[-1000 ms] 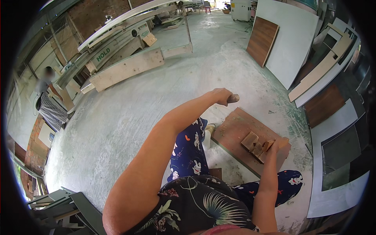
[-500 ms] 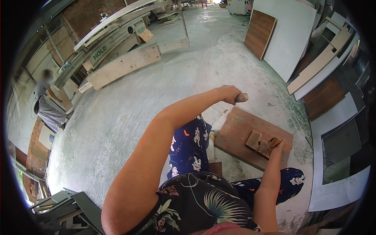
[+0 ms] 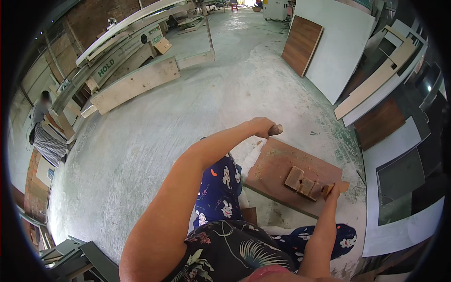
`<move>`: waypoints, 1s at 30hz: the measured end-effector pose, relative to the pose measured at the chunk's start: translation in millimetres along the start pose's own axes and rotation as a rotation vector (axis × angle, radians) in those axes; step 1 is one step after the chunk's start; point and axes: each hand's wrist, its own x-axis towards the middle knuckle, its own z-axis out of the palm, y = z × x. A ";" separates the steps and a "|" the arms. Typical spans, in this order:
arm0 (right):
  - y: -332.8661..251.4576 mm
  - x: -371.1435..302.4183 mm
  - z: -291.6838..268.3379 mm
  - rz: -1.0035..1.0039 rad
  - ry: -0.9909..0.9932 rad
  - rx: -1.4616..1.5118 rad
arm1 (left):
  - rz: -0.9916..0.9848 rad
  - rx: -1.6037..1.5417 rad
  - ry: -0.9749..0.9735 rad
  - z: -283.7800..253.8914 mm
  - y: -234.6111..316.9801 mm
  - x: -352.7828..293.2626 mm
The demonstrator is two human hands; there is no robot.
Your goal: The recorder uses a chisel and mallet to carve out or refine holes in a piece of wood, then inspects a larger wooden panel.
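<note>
My left hand (image 3: 262, 127) is closed round a short, thick wooden stick (image 3: 278, 130), held above the far left corner of a brown board (image 3: 268, 164). On that board lies a row of brown wood blocks (image 3: 306, 187), with dark gaps between them. My right hand (image 3: 333, 191) is at the right end of the row, its fingers closed on a small brown wooden piece (image 3: 327, 190). A paler flat end (image 3: 345, 186) shows beyond the hand. I cannot tell whether it belongs to the same piece. Wood crumbs are scattered over the board.
Large panels (image 3: 336, 51) and cut-out boards (image 3: 376, 77) lean along the right. A long machine (image 3: 127, 56) stands at the far left, where a person (image 3: 44, 127) bends beside it. Dark boards (image 3: 82, 258) are piled at the lower left.
My right hand and its piece have shifted rightward along the blocks, showing more of the row. My left hand with the stick sits slightly lower toward the board. The whole view has shifted a little.
</note>
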 end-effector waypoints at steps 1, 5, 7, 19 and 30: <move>-8.0 3.7 -5.1 0.015 0.068 -0.072 | -0.009 -0.014 0.015 1.7 -2.8 0.4; -30.4 22.9 -36.2 0.000 0.137 -0.264 | -0.041 -0.093 -0.007 19.2 -12.0 -1.7; -31.8 39.2 -50.5 0.118 0.105 -0.203 | -0.031 -0.133 -0.043 32.0 -15.5 -2.2; 21.3 67.7 -53.7 -0.119 0.063 -0.575 | -0.019 -0.344 -0.002 104.1 -2.4 -1.6; 11.5 59.2 -34.7 -0.028 -0.040 -0.554 | -0.140 -0.393 0.096 98.0 -1.9 4.2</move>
